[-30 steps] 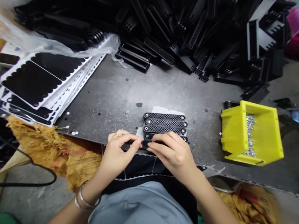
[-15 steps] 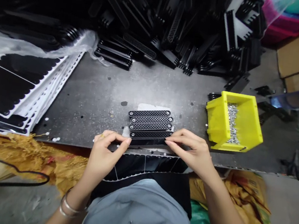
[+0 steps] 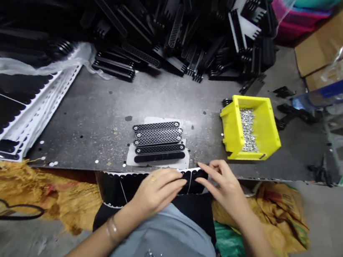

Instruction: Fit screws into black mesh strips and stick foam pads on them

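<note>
Scalloped black sheet [image 3: 134, 186] with a white border is the thing getting handled here, just on the near side of the row of black bars [image 3: 157, 137], down past the tabletop edge and over the wearer's lap. Left hand [image 3: 157, 187] is draped across it with the fingers bent together; honestly can't tell if it's gripping or just resting there. Right hand [image 3: 227, 186] sits nearer and to the right of the bars, thumb and forefinger parted, tips right by the sheet's right end.

As for the bars themselves, four have a lattice face with shiny bits at the ends, and the closest one has a plain dark face [image 3: 158, 157]. They're lined up roughly parallel on some pale backing [image 3: 187, 159], on a scuffed gray tabletop [image 3: 102, 123] with little specks and white dots around.

Right of the bars there's a yellow bin [image 3: 268, 128] with loads of tiny silvery pieces [image 3: 248, 130] in it. Left of them, a messy stack of similar black-and-white sheets [image 3: 3, 106], partly under clear plastic [image 3: 80, 55]. Beyond the bars is a huge jumbled heap of black parts [image 3: 172, 23], and cardboard boxes [image 3: 328, 39] sit farther out, beyond and to the right.
</note>
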`<state>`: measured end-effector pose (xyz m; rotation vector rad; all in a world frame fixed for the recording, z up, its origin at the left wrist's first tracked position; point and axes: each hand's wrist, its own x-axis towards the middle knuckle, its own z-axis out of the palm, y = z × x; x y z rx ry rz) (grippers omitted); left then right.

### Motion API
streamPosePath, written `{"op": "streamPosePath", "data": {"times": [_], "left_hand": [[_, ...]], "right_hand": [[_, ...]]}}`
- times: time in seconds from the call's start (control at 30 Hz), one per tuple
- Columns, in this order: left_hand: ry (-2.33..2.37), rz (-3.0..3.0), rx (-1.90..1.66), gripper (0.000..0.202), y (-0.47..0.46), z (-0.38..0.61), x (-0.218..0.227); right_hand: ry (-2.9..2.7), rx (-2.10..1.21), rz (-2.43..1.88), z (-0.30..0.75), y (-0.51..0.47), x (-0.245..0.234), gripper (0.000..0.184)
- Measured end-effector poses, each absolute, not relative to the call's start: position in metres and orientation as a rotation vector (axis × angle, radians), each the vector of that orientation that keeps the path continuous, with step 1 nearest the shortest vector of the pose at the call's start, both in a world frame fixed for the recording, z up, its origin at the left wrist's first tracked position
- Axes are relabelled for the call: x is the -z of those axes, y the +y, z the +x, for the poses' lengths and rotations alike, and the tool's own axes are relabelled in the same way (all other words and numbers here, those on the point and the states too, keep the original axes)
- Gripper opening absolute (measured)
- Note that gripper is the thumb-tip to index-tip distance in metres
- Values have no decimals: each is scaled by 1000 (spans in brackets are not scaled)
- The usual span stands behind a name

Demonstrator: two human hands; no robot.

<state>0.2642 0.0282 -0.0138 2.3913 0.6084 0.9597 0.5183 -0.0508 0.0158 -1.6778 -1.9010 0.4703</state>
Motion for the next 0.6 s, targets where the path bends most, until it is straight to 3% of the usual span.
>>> {"op": "streamPosePath", "data": {"times": [0.2, 0.37, 0.5, 0.6], "left_hand": [[372, 2543, -947, 39, 24, 288, 50], [442, 2447, -940, 34, 22, 292, 47], [453, 2317, -946, 33, 15, 293, 30], [590, 2184, -1032, 26, 23, 268, 5]], "right_hand": [[-1930, -285, -1591, 518, -65, 13, 42], [-1518, -762, -1401, 533, -89, -20, 7], [-1146, -967, -1240, 521, -70, -58, 17], [-1534, -762, -1423, 482, -22, -60, 38]]}}
